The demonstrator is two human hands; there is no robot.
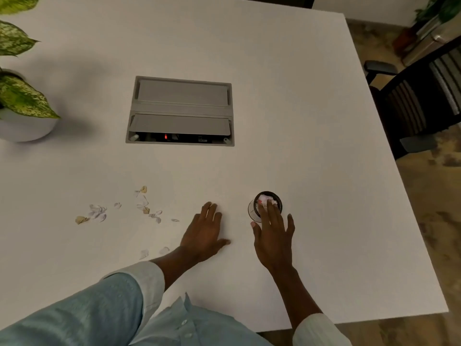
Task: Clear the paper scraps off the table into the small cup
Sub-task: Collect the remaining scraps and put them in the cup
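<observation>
small clear cup (pixel 255 213) with dark rim, upright, part-filled with paper; loose pale paper scraps (pixel 97 213) scattered well left

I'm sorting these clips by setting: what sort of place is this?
Probably an office or meeting room. The large white table has a built-in grey cable and power box set into its top, a black office chair stands at its right edge, and a potted plant sits on it.
</observation>
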